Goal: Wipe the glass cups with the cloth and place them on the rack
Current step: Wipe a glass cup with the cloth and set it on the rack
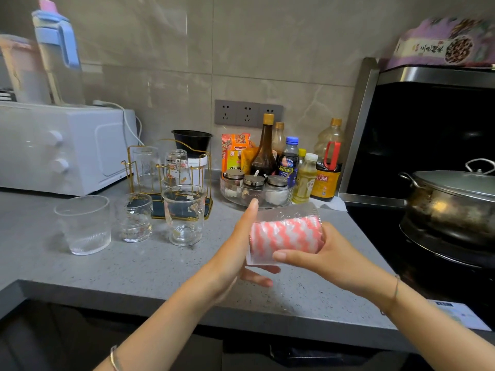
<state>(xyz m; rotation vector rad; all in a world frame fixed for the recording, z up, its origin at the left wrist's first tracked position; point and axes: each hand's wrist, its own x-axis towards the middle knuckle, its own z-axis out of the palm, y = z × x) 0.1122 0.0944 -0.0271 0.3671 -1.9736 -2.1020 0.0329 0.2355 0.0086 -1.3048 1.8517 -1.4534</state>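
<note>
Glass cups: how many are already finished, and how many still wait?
Done: two cups hang inverted on the gold rack. In hand: the left hand and right hand hold one cup with the pink-white cloth. Left: three cups stand on the counter.

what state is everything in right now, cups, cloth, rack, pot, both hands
held cup, on its side, gripped by both hands
cloth, bunched inside held cup
left hand, thumb up, grips held cup
right hand, wrapped round held cup
three counter cups, upright
rack, holds two inverted cups
pot, lid on
</note>
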